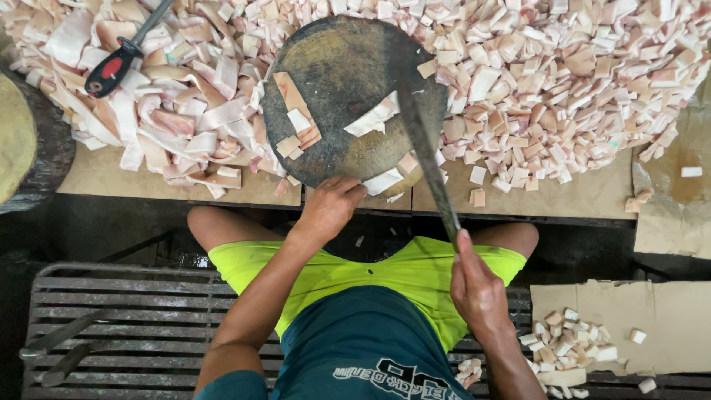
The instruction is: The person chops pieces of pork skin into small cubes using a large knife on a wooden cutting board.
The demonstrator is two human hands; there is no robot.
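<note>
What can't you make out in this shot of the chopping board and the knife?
Head view only:
- Knife handle: wrapped by the right hand.
- Left hand fingertips: curled over the round chopping board near edge, beside a pale meat strip.
- Red-handled sharpening steel: tip cut off by the top edge.
- Second round block: cut off by the left edge.

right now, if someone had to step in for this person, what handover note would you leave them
Left hand: rests on the near edge of the round chopping block, by a pale strip.
Right hand: grips the long knife, blade lying across the block.
On the block: a few strips and small pieces.
Done: large heap of cut cubes on the right.
Left: uncut strips piled on the left.
</note>
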